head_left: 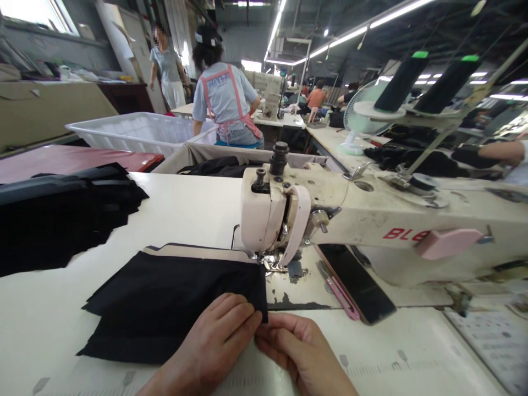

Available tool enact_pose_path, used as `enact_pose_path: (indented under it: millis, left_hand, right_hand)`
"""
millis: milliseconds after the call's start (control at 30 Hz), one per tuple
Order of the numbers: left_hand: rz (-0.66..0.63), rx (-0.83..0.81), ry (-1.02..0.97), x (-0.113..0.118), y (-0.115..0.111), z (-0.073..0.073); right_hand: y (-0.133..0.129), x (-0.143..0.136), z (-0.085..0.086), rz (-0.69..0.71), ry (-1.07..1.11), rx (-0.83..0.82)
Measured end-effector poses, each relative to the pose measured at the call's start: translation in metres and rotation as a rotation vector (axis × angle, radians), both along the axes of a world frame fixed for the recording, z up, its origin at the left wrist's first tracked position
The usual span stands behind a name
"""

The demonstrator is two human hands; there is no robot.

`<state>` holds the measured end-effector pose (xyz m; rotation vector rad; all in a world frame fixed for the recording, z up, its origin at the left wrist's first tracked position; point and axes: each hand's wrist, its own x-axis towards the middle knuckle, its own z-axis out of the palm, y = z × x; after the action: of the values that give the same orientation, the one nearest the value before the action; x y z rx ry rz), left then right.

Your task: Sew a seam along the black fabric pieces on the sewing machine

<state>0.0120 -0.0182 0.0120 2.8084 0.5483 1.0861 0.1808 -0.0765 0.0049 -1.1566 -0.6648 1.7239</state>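
Right hand [303, 349] narrowly pinches near right corner of flat black fabric piece [165, 302] with beige strip [202, 253] along far edge | left hand [218, 335] rests bent on fabric, cannot tell its grip | fabric lies on smooth white worktop [49, 313], far right corner at cream metal sewing machine's [355, 220] presser foot [274, 264]

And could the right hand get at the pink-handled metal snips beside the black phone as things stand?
Probably yes: nothing seems to stand between the right hand and the pink-handled metal snips, though that hand seems to be pinching the near right corner of the black cloth.
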Motion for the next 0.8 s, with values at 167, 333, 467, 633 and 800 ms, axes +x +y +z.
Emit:
enact_pose_path:
  millis: [167, 333, 467, 633, 800]
  left_hand:
    - [0.016, -0.011, 0.04, -0.001, -0.005, 0.0]
    - [0.041, -0.267, 0.066, -0.002, 0.001, -0.004]
    - [0.139, -0.263, 0.278, -0.007, 0.031, 0.007]
    - [0.113, -0.14, 0.42, -0.015, 0.062, 0.004]
    - [0.143, -0.114, 0.437, -0.012, 0.075, -0.004]
  right_hand:
    - [-0.001, 0.018, -0.003, -0.105, -1.065, 0.882]
    - [0.02, 0.023, -0.003, 0.195, -1.297, 1.306]
    - [0.028, 0.02, -0.007, 0.255, -1.32, 1.361]
    - [0.03, 0.021, -0.008, 0.236, -1.361, 1.408]
    - [0.042, 0.024, -0.007, 0.264, -1.406, 1.352]
